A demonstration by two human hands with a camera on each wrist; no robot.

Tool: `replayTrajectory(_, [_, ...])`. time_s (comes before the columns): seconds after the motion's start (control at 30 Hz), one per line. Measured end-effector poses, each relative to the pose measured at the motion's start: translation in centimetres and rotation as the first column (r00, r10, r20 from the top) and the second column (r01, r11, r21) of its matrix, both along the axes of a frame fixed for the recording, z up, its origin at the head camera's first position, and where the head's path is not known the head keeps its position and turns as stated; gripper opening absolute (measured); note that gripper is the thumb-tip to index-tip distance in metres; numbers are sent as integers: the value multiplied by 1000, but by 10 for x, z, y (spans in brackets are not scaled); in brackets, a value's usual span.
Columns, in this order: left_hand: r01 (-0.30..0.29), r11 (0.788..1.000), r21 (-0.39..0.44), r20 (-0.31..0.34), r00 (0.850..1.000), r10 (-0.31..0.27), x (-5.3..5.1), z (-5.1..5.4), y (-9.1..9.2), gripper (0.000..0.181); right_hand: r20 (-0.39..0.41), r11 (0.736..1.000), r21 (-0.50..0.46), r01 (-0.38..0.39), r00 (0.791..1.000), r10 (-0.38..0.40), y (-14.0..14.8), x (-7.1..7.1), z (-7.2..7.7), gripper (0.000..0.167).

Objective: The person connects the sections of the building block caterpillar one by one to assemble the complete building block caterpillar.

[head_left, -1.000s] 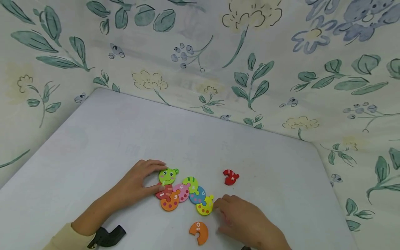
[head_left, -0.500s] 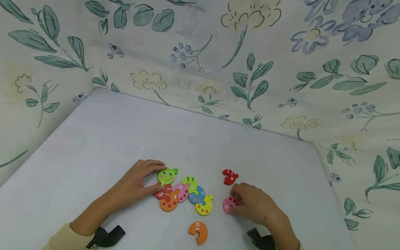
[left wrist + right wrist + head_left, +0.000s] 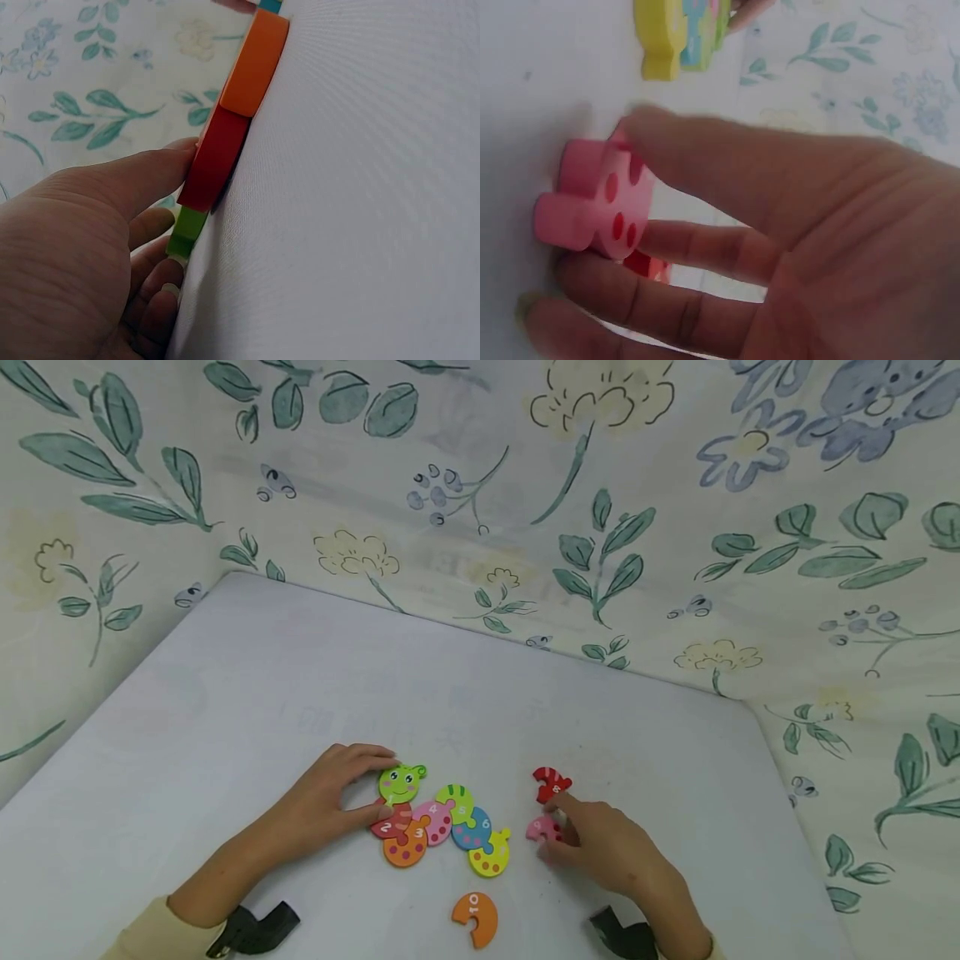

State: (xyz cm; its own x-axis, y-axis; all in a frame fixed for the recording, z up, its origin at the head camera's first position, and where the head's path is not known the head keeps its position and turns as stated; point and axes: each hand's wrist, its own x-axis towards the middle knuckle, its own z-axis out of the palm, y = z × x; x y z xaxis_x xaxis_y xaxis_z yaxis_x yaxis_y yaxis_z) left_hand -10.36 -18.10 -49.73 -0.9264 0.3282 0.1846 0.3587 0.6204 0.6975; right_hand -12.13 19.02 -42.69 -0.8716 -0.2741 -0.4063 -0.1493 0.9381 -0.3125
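A row of joined caterpillar puzzle pieces lies on the table, from the smiling green head piece (image 3: 400,787) and red number 2 piece (image 3: 387,829) to the yellow piece (image 3: 489,858). My left hand (image 3: 322,797) holds the head end, thumb on the red piece and fingers along the head's far edge. To the right, my right hand (image 3: 618,847) pinches the pink number 9 piece (image 3: 619,202), which the right wrist view shows tilted, its dotted face beside the thumb. Just beyond it lies the red number 8 piece (image 3: 550,782); whether they touch is unclear.
An orange number 10 piece (image 3: 480,920) lies alone near the front, below the yellow piece. Black wrist devices (image 3: 258,928) show at both wrists. The white table (image 3: 360,668) ends at a flower-patterned cloth (image 3: 480,468) behind it.
My right hand came from beside the yellow piece, moving right with the pink piece, then carried it slightly away from me toward the red number 8 piece. My left hand kept its place.
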Motion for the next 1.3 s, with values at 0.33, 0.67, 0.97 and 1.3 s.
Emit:
replayTrajectory(0.33, [1,1000,0,-1,1000,-1,0,0,0,57,-62,995,47,-87,994,90,-11,7,1,64])
replayTrajectory(0.67, [-1,1000,12,6,1000,1,0,0,0,58,-176,983,-17,-181,969,175,-24,14,2,60])
replayTrajectory(0.97, [3,1000,9,-10,1000,-3,-1,-1,1,57,-210,962,16,-271,940,268,-24,15,-5,57])
replayTrajectory(1.3, [-5,1000,-10,7,1000,5,-1,-2,-1,61,-209,965,-4,-261,944,255,-25,13,-10,58])
